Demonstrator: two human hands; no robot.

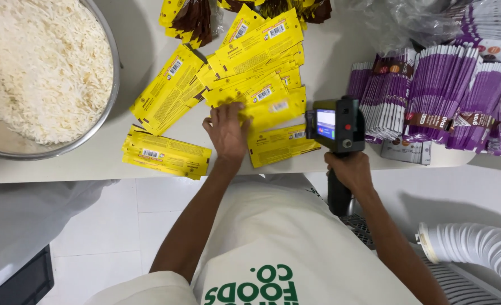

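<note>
— What is in the bowl?

— The metal bowl (pixel 110 107), at ten o'clock from the left hand (pixel 228 133), holds white rice (pixel 41 62).

— And the hands?

— The left hand lies flat, fingers spread, pressing on the yellow pouches (pixel 261 85) fanned across the white table (pixel 64 169). The right hand (pixel 349 169), at four o'clock from it, is clamped around the grip of a black handheld printer (pixel 336 125), its small screen facing up.

— Other packs?

— Purple pouches (pixel 436 96) stand in rows at three o'clock. A few brown-and-yellow packs (pixel 191 20) lie at twelve.
</note>
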